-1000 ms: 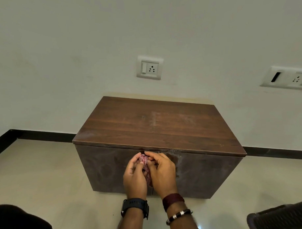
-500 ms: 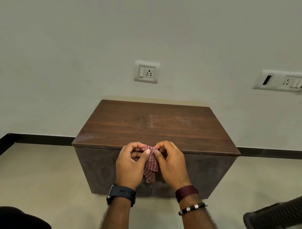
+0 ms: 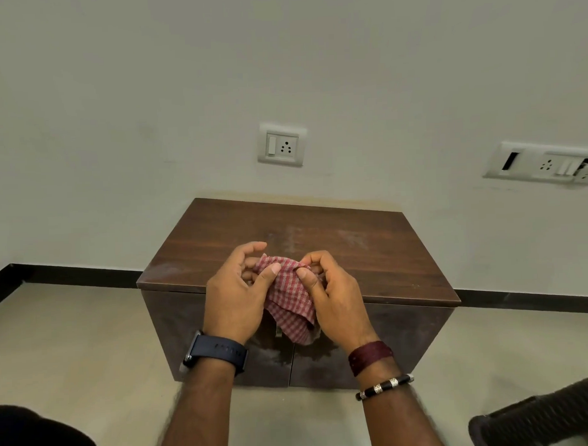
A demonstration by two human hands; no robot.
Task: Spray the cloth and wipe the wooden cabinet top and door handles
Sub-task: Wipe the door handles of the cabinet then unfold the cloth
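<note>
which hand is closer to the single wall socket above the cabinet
Left. In this head view the left hand sits below the single socket and only slightly to its left, while the right hand is lower and further off to its right. Both pinch the checked cloth.

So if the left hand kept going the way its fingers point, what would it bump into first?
The left hand already pinches the cloth, and its fingers point right, so past the cloth it would likely meet the right hand first. Depth is hard to judge.

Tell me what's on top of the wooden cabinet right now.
The cabinet top shows only pale smudges. The hands hold a checked cloth in front, hiding part of the front edge and doors.
</note>
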